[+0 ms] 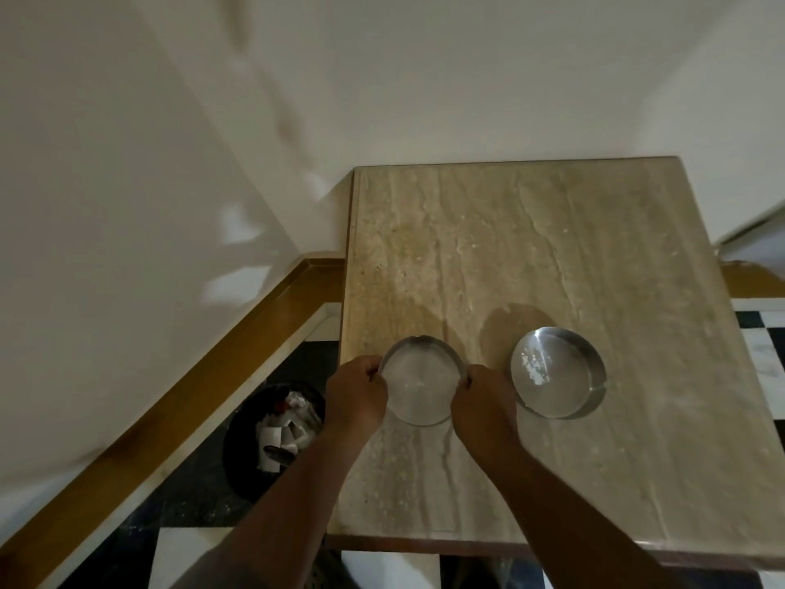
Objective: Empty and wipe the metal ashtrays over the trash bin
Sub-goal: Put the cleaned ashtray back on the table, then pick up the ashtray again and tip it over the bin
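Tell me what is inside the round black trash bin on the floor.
The round black trash bin holds crumpled white paper and some dark scraps. The left hand covers its right edge; deeper contents are hidden.

Dim, warm indoor light; soft overall blur, wide-angle bending at the edges, glare on the right ashtray (557, 371).

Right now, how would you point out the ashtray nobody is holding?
On the beige stone table, look to the near right part. The free ashtray is the round metal dish right of the one held between both hands, with white flecks inside.
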The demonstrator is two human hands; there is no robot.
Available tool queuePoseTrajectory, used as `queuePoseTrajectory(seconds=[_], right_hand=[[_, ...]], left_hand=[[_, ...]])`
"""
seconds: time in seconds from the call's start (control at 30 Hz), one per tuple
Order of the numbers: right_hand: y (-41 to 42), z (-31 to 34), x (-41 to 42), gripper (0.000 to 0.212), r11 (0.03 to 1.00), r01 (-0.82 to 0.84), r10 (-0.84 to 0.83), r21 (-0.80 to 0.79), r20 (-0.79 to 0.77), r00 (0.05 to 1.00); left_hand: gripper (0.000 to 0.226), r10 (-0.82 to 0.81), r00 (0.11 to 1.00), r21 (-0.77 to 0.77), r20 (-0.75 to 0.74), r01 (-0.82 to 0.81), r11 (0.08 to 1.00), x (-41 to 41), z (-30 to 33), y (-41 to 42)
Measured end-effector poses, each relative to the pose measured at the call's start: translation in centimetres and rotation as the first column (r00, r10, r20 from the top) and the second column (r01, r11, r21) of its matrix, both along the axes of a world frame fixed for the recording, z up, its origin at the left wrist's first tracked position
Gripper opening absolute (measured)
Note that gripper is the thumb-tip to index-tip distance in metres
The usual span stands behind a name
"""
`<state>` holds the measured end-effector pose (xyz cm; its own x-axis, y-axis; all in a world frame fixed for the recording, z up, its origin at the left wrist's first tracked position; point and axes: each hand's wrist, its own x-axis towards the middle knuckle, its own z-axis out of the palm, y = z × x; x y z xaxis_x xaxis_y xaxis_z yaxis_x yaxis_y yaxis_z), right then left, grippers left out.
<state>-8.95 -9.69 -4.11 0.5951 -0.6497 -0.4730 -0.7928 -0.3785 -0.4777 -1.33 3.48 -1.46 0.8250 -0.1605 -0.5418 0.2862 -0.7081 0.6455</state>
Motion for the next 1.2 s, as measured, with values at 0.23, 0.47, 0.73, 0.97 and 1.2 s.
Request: queuePoseTrajectory(seconds=[0.23, 0.47, 0.73, 0.97, 1.2], right_hand=[[0.0, 1.8, -1.1, 0.022, 0.999, 0.028, -0.030, 0.024, 0.079, 0.996], [-7.7, 5.8, -4.1, 0.027, 0.987, 0.137, -0.122, -0.079, 0.173, 0.977], [-15.7, 4.9, -7.5, 0.035, 0.963, 0.258, -0.254, -0.082, 0.062, 0.965], [-16.9, 2.5, -7.6, 0.018, 0.981, 0.187, -0.188, 0.056, 0.012, 0.982], [-16.6, 0.5, -7.2, 0.022, 0.999, 0.032, -0.032, 0.007, -0.048, 0.998]], left_hand=[[0.018, -0.088, 0.995, 0.125, 0.046, 0.082, 0.989, -0.9, 0.2, -0.3], [0.040, -0.258, 0.928, 0.090, 0.270, 0.243, 0.966, -3.1, 4.1, -7.5], [0.044, -0.266, 0.957, 0.031, -0.118, 0.271, 0.962, -4.2, 4.2, -15.4], [0.016, -0.146, 0.972, 0.034, -0.183, 0.155, 0.987, -5.2, 2.7, -17.4], [0.019, 0.011, 0.974, -0.032, -0.224, -0.018, 0.999, -5.7, 1.6, -18.2]])
